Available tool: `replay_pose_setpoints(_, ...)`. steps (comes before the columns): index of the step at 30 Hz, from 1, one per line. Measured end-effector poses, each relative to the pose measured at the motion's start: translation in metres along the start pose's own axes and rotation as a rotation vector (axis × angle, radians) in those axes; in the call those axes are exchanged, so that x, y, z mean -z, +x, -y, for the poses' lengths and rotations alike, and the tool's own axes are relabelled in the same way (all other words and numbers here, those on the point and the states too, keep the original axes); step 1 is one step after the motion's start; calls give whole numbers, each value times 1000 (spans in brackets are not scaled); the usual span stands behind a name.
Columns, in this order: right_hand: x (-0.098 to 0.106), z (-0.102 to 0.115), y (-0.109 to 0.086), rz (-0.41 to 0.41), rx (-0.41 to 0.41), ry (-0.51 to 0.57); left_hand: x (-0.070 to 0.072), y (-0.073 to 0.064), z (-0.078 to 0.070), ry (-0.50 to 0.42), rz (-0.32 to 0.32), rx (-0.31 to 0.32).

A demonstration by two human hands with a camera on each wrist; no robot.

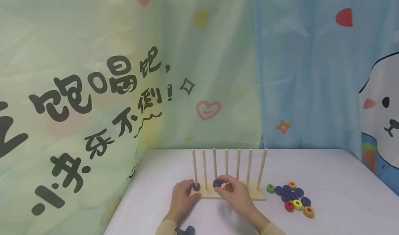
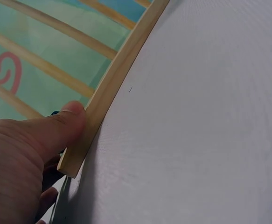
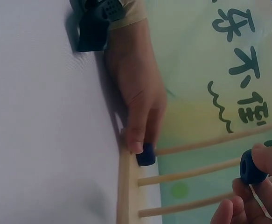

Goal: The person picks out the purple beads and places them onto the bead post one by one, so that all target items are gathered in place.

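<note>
A wooden peg rack [image 1: 212, 192] with a row of upright pegs stands on the table. My left hand [image 1: 183, 195] grips its left end, the thumb on the front edge of the base, as the left wrist view also shows. One dark blue bead [image 3: 146, 155] sits at the foot of the leftmost peg, close to the left fingers. Between thumb and fingers my right hand [image 1: 235, 195] pinches another dark blue bead [image 1: 217, 183], its hole visible in the right wrist view. That bead is held in front of the pegs, above the base.
Right of the rack lies a loose group of beads: several dark blue ones [image 1: 285, 196], a green bead [image 1: 270, 188], a red bead [image 1: 289, 206], a yellow bead [image 1: 297, 204] and two orange ones [image 1: 308, 211]. Printed curtains [image 1: 212, 72] hang behind the white table [image 1: 343, 179].
</note>
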State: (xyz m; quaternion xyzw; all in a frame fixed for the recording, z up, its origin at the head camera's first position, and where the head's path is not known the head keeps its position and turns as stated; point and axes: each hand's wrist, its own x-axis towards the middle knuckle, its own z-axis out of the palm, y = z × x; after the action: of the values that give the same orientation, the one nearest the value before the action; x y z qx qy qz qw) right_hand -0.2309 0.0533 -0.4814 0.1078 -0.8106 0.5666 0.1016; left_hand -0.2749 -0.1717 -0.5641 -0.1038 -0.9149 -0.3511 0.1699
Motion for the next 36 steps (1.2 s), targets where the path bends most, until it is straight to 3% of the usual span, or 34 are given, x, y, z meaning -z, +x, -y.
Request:
replay_pose_setpoints(6, -3, 13, 7, 11, 21, 5, 0, 1, 4, 78, 37, -91)
replay_pose_setpoints(20, -9, 38, 21, 86, 133, 32, -2, 2, 5, 67, 34, -78)
replay_pose_setpoints(36, -13, 63, 41, 25, 172, 32, 0, 0, 5, 45, 36, -86)
